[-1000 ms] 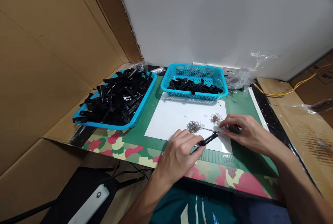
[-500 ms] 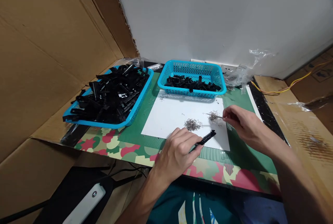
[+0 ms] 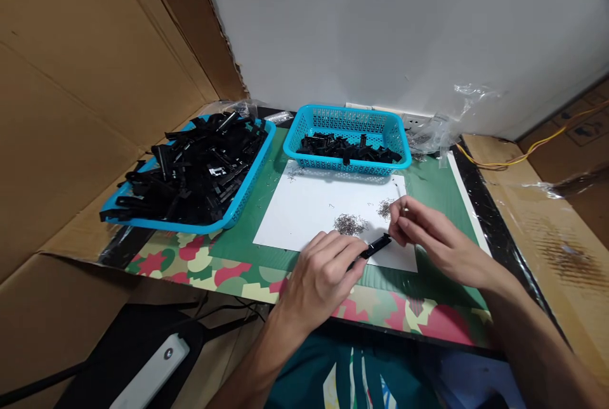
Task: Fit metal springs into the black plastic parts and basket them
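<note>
My left hand (image 3: 328, 269) is closed around a narrow black plastic part (image 3: 378, 244), whose far end points to the right over the white sheet. My right hand (image 3: 419, 225) is pinched by the tip of that part. A thin metal tool (image 3: 399, 191) pokes up out of its fingers; most of it is hidden, and I cannot make out its kind. Left of the right hand lies a heap of tiny bent metal wire pieces (image 3: 349, 225). A smaller heap (image 3: 385, 208) of the same pieces sits just behind the right fingertips.
A blue basket (image 3: 252, 190) piled with black plastic parts stands at the left. Behind the white sheet (image 3: 280, 219) is another blue basket (image 3: 352, 165) with fewer black parts. Clear plastic bags (image 3: 435, 133) and yellow wires (image 3: 518, 158) lie at the back right. Cardboard walls flank the table.
My right hand has moved left and turned, from the small wire heap to the tip of the black part. The metal tool, which pointed left, now points up. The left hand keeps its hold.
</note>
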Motion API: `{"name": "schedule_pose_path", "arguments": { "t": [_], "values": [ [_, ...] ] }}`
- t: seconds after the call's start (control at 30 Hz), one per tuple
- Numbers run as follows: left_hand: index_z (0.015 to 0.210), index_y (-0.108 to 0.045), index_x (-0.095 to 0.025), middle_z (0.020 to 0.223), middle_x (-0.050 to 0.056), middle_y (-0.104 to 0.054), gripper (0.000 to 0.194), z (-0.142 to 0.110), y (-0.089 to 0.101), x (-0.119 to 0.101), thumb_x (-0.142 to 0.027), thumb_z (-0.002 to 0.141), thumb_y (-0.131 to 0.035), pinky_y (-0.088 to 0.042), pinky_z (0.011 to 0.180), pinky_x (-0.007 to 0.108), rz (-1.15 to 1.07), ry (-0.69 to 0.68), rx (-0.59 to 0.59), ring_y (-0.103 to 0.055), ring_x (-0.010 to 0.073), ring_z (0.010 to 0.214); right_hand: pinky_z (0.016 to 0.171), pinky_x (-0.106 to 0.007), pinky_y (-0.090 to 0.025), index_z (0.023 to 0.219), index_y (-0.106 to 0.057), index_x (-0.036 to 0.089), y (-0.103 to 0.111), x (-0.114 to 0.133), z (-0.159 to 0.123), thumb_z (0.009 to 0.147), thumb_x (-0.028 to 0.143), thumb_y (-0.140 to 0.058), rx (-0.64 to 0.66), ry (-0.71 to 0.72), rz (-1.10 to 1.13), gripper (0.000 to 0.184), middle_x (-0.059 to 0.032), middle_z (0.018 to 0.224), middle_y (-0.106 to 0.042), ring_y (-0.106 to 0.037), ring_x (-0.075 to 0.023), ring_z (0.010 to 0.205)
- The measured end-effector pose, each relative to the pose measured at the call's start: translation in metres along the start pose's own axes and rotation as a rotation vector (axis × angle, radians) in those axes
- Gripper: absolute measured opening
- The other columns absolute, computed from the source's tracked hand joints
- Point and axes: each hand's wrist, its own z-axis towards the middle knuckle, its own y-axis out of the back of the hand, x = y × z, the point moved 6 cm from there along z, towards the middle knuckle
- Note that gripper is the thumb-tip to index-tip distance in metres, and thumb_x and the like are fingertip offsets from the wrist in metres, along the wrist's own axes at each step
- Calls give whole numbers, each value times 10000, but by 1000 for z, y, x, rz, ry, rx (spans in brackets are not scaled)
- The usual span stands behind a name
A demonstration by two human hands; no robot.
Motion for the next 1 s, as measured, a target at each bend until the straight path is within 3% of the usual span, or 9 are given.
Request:
{"name": "schedule_pose_path", "arguments": {
  "t": [0.17,0.33,0.73,0.87,1.0],
  "values": [
    [1164,-664,-165,1065,59,-754,152,-2,-4,0,-138,1035,-590,-476,812,369,30,-17,49,-674,219,956,822,-353,-448,1061,-613,221,-12,4,7,1123,327,-428,81,-10,-370,222,-60,1028,-672,-598,-206,903],
    [1183,-678,-169,1079,65,-760,169,-3,-6,0,-144,1044,-585,-487,827,376,47,-53,42,-684,223,977,821,-347,-462,1064,-707,201,-22,3,13,1082,329,-570,126,63,-464,188,-66,988,-689,-624,-216,930],
    [1160,-630,-171,1026,62,-737,122,1,3,-3,-218,1053,-596,-492,800,361,1,22,-15,-682,220,937,738,-305,-486,980,-719,209,-7,1,4,1064,341,-591,-11,61,-175,202,-50,960,-730,-659,-184,853],
    [1248,-578,-192,1013,60,-713,189,1,7,0,-286,1086,-557,-521,786,324,-70,99,-44,-690,206,929,611,-295,-428,938,-778,213,-7,6,0,997,330,-713,-182,154,-2,147,-34,816,-725,-589,-156,678],
    [1275,-581,-245,1033,28,-711,190,-2,7,5,-294,1098,-532,-541,785,268,-295,177,-25,-701,168,911,655,-337,-404,896,-836,241,-14,17,-2,949,276,-772,-260,300,33,90,-15,688,-675,-503,-160,637]
  ]
}}
